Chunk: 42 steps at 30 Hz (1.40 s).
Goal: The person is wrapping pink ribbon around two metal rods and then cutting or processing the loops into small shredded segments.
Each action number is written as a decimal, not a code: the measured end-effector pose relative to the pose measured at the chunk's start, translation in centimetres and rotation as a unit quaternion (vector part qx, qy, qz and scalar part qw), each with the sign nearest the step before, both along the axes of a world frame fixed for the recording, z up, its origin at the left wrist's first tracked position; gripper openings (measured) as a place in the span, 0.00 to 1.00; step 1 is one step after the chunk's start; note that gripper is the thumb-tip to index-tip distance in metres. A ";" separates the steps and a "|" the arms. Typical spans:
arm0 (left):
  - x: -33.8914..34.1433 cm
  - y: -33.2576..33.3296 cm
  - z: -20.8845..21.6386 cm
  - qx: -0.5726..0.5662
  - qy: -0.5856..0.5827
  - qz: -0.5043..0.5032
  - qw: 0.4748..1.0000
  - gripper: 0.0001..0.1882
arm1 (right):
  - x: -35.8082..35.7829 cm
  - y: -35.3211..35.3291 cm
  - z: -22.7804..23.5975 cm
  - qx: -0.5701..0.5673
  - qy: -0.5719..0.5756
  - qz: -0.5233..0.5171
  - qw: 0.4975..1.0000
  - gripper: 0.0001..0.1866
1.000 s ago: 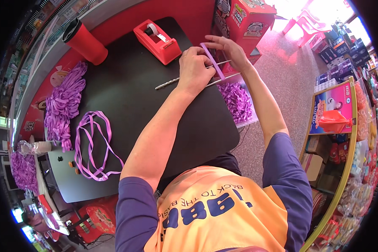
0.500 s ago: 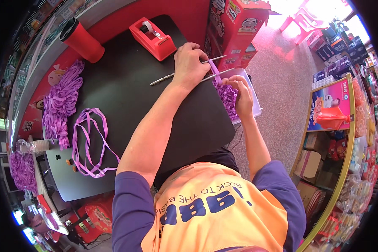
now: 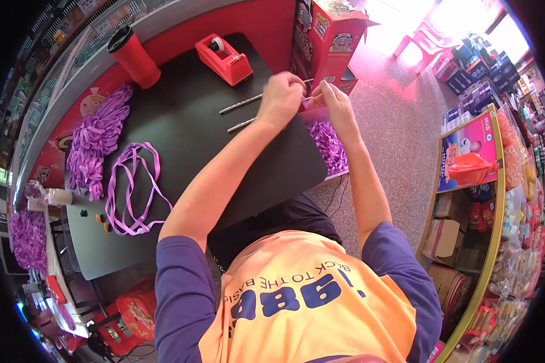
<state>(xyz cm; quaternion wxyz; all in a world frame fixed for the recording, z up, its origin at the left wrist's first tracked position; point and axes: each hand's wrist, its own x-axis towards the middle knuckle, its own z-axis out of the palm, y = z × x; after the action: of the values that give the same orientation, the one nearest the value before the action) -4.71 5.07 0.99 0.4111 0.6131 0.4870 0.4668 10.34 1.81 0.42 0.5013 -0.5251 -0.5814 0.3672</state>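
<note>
Two thin metal rods with spiral ends, like long drill bits point(image 3: 241, 104), stick out over the black table point(image 3: 224, 163) near its far right corner. My left hand point(image 3: 281, 100) is over them, blurred, its fingers curled and partly hidden. Just to its right, my right hand point(image 3: 339, 109) has thumb and fingers pinched together on a bit of purple ribbon point(image 3: 307, 104) at the rods. Below my right hand, beside the table edge, a pale plastic tub point(image 3: 336, 176) holds a heap of purple ribbon pieces point(image 3: 328, 145).
Farther left on the table lie a loose loop of purple ribbon point(image 3: 129, 193) and a big ribbon bundle point(image 3: 97, 142). A red tape dispenser point(image 3: 224, 58) and red tumbler point(image 3: 136, 60) stand at the back. Red cartons point(image 3: 327, 39) rise beyond the tub; a goods shelf point(image 3: 466, 230) stands right.
My right hand has moved up and left from above the tub to the rods, close to my left hand. The rods have shifted apart, and the ribbon stretched across them is mostly hidden.
</note>
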 end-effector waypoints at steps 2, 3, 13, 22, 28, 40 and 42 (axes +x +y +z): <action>2.0 -3.0 0.9 -0.313 -0.233 -0.070 0.918 0.09 | 0.5 0.4 0.0 -0.010 -0.007 -0.001 1.000 0.22; 2.4 -4.7 1.3 -0.356 -0.324 -0.135 0.866 0.14 | 0.9 0.6 -0.2 -0.036 0.033 0.009 0.999 0.22; 6.2 -5.8 -1.1 -0.311 -0.607 -0.093 0.726 0.30 | 1.0 0.1 -0.9 -0.012 0.099 0.032 0.994 0.21; 5.3 -6.8 -0.2 -0.281 -0.594 -0.116 0.744 0.54 | -0.5 1.1 4.3 0.132 -0.288 -0.058 0.947 0.15; 5.2 -6.9 0.4 -0.282 -0.565 -0.133 0.764 0.56 | -6.6 8.2 8.4 0.129 -0.115 0.126 0.977 0.15; 5.9 -6.1 -1.0 -0.253 -0.643 -0.117 0.713 0.27 | -13.1 14.3 7.5 -0.184 -0.038 0.197 0.962 0.14; 6.0 -6.0 -1.0 -0.251 -0.650 -0.125 0.707 0.27 | -13.1 14.5 6.9 -0.173 -0.009 0.209 0.962 0.14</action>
<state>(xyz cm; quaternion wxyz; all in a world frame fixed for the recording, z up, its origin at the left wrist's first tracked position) 1.25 -0.96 0.00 0.8188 0.0878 0.1174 0.5550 -2.76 16.32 7.37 0.3099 -0.4738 -0.6102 0.5542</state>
